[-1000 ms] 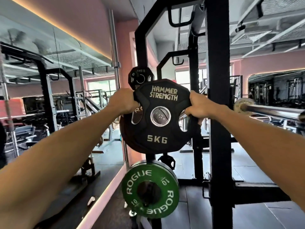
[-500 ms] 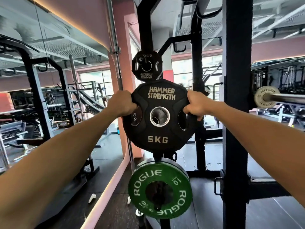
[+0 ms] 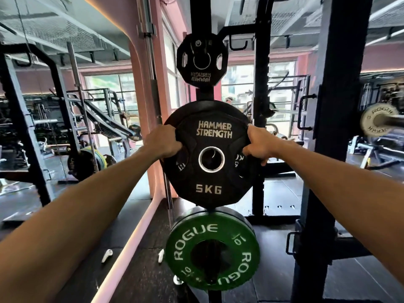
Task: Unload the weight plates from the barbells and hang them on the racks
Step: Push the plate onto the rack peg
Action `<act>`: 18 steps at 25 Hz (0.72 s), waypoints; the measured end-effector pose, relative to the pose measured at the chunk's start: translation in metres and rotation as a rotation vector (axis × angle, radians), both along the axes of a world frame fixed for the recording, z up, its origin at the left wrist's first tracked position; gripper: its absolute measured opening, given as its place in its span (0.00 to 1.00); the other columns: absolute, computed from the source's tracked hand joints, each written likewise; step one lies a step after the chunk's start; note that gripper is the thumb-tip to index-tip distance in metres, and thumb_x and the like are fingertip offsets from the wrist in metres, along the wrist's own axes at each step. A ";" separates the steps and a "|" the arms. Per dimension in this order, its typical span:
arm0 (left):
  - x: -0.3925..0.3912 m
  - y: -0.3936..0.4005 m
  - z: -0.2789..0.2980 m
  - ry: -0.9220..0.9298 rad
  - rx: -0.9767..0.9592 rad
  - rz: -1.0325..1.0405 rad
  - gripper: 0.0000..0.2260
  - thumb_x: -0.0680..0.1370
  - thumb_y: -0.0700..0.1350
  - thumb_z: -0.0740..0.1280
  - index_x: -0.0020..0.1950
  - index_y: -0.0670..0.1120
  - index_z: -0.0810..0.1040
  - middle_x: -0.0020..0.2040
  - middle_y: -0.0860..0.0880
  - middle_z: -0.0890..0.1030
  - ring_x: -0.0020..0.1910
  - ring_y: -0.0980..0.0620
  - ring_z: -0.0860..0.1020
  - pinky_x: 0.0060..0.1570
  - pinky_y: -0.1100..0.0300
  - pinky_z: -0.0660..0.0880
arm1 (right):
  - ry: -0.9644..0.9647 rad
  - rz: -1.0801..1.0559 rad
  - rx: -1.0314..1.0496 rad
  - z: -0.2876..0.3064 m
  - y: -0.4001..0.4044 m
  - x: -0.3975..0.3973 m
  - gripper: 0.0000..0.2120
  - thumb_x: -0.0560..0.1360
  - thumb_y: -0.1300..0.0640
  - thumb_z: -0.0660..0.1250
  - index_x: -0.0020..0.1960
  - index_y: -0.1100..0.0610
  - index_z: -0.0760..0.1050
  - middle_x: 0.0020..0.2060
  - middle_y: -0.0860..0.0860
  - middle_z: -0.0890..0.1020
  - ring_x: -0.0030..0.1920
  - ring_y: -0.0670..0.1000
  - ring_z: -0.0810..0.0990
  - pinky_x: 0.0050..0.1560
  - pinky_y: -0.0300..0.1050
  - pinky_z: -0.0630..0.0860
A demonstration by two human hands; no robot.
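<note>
Two hands hold the 5 kg plate (image 3: 208, 154) upright in front of the rack post (image 3: 197, 14). Our left hand (image 3: 162, 142) clamps its left edge, fingers curled into the cut-out; our right hand (image 3: 259, 146) clamps the right edge the same way. Above our grip hangs a small black plate (image 3: 201, 60), below it a green plate (image 3: 212, 251). Far right of the right hand we see a barbell end (image 3: 380, 121).

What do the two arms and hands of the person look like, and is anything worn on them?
Both forearms are bare from the picture's lower corners up to the hands: no sleeve shows. The left hand and the right hand wear no gloves. No watch, band, strap or ring can be seen on the wrists or the fingers that show. No markings are visible on the arms.
</note>
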State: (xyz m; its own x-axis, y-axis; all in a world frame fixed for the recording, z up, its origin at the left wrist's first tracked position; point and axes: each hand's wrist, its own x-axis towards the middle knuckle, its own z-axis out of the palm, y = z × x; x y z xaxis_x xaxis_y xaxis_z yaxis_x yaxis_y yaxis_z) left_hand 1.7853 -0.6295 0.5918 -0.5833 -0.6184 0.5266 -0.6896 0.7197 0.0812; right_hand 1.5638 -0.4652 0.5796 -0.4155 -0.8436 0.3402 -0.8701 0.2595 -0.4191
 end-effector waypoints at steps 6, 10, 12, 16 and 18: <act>-0.014 -0.060 -0.020 0.034 0.088 -0.024 0.07 0.71 0.46 0.69 0.42 0.45 0.72 0.41 0.44 0.75 0.44 0.40 0.78 0.40 0.55 0.72 | 0.010 -0.024 0.050 -0.015 -0.057 -0.014 0.17 0.69 0.59 0.69 0.41 0.51 0.59 0.42 0.55 0.73 0.29 0.61 0.82 0.21 0.47 0.76; -0.033 -0.090 -0.045 0.055 0.104 -0.014 0.11 0.70 0.45 0.68 0.48 0.40 0.78 0.46 0.39 0.81 0.46 0.38 0.79 0.42 0.53 0.76 | 0.012 -0.059 0.077 -0.035 -0.082 -0.024 0.16 0.68 0.57 0.70 0.43 0.53 0.60 0.45 0.54 0.74 0.34 0.60 0.82 0.25 0.48 0.77; -0.045 -0.106 -0.063 0.063 0.116 0.009 0.14 0.69 0.45 0.67 0.52 0.40 0.78 0.49 0.38 0.81 0.49 0.36 0.79 0.45 0.51 0.76 | 0.049 -0.093 0.093 -0.049 -0.096 -0.031 0.17 0.68 0.55 0.68 0.46 0.54 0.60 0.44 0.55 0.75 0.31 0.59 0.82 0.30 0.50 0.75; -0.065 -0.133 -0.083 0.149 0.098 -0.012 0.17 0.70 0.47 0.67 0.57 0.42 0.73 0.51 0.38 0.80 0.50 0.33 0.78 0.43 0.51 0.70 | 0.169 -0.182 0.065 -0.061 -0.122 -0.046 0.16 0.71 0.56 0.64 0.47 0.55 0.56 0.37 0.51 0.72 0.35 0.60 0.79 0.39 0.49 0.67; -0.072 -0.142 -0.087 0.139 0.080 -0.016 0.20 0.73 0.50 0.67 0.59 0.42 0.66 0.52 0.37 0.80 0.51 0.33 0.78 0.42 0.50 0.67 | 0.166 -0.210 0.070 -0.061 -0.133 -0.049 0.18 0.72 0.58 0.63 0.53 0.56 0.55 0.37 0.51 0.71 0.35 0.60 0.78 0.40 0.50 0.67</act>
State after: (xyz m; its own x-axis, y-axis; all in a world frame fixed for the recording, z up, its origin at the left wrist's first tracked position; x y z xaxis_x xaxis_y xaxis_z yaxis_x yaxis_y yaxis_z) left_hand 1.7128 -0.7717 0.5052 -0.5186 -0.6530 0.5520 -0.6564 0.7177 0.2325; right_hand 1.5148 -0.5983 0.5189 -0.5269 -0.7688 0.3623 -0.8496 0.4644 -0.2501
